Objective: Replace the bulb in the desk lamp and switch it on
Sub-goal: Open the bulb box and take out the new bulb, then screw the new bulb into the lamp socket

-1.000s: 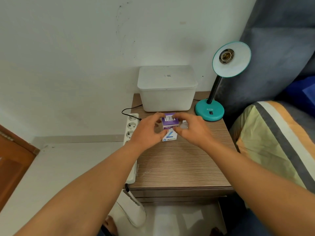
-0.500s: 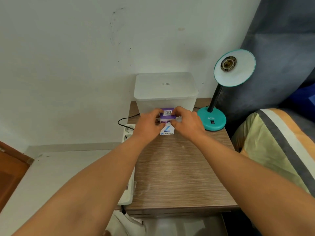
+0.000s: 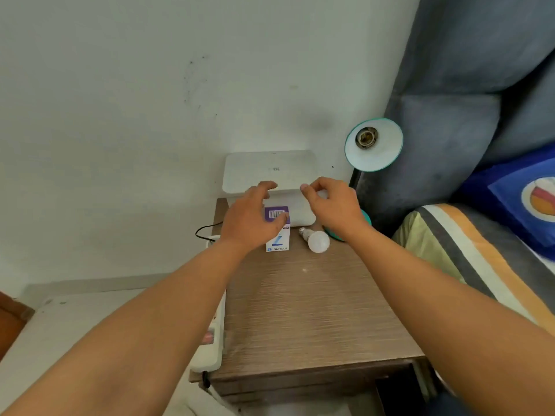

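1. The left hand [image 3: 250, 219] reaches forward from the lower left of the frame, palm down, fingers curled loosely and spread; its thumb lies on the purple top of the small white and purple cardboard bulb box [image 3: 277, 232], but the fingers are not closed around it.
2. The right hand [image 3: 333, 205] comes in from the lower right, raised above the bench, thumb and forefinger nearly pinched together with nothing seen between them.
3. Both forearms stretch straight across the brown wood-grain bench [image 3: 300, 310].
4. The box stands upright at the bench's far end, centre frame.
5. A white round bulb [image 3: 316, 240] lies on its side just right of the box, apart from it.
6. Behind them sits a white lidded plastic container [image 3: 270, 172].
7. The teal desk lamp [image 3: 374, 145], upper right of centre, shows an empty socket.
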